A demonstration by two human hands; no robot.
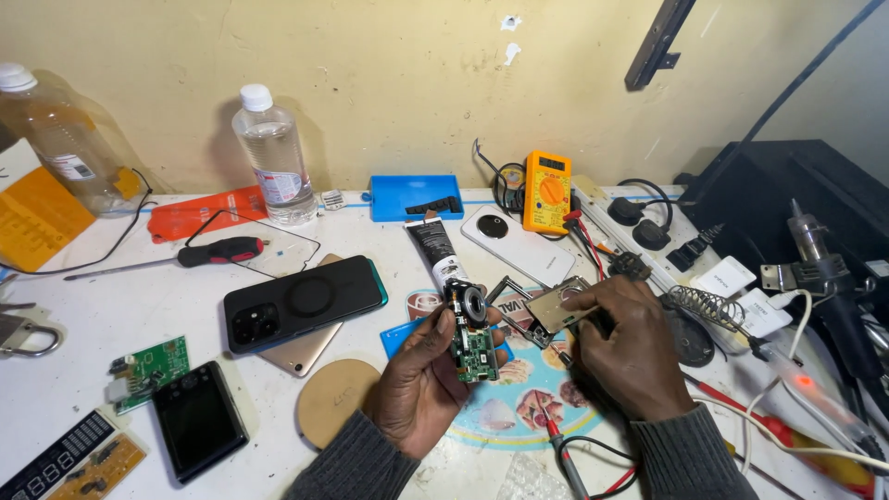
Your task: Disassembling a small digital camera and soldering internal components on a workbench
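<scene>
My left hand (421,380) holds a small green circuit board (474,347) upright, with a round black lens-like part at its top. My right hand (630,347) is closed around a thin tool or probe, its tip close to the board's right side. A small metal plate (556,308) on a stand sits just behind my right fingers. Red and black probe leads (565,454) run across the round printed mat (528,407) under both hands.
A black phone (306,301) lies left, with a screwdriver (218,251), water bottle (273,157) and blue tray (417,197) behind. A yellow multimeter (546,192), white phone (519,243), power strip (639,231) and soldering iron stand (708,310) sit at right. More boards (148,368) lie at front left.
</scene>
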